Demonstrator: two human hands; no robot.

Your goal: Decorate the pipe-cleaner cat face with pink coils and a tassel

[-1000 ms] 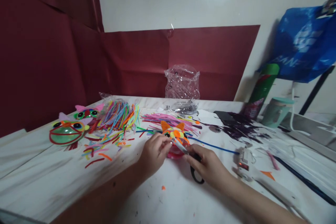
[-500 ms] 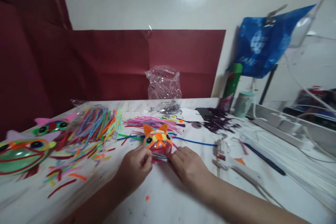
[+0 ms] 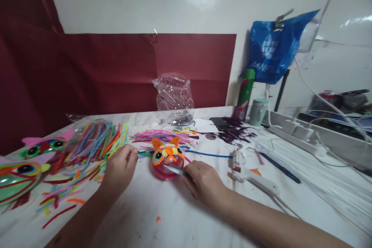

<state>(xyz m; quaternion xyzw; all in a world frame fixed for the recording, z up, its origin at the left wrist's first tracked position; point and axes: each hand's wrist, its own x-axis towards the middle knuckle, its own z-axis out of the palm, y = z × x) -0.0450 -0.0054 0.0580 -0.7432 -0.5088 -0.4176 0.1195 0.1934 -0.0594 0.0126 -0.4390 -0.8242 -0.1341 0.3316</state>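
A person's right hand [image 3: 205, 180] is closed around a pair of scissors [image 3: 173, 169], the blades pointing across the front of a red cat figure [image 3: 165, 173] with orange ears, which sits mid-table. The left hand [image 3: 121, 166], well apart from the figure, curls into a loose fist beside colorful fuzzy strips [image 3: 97, 139]; whether it pinches anything is hard to tell. A white glue gun [image 3: 263, 184] lies to the right on the marbled table [image 3: 136, 217].
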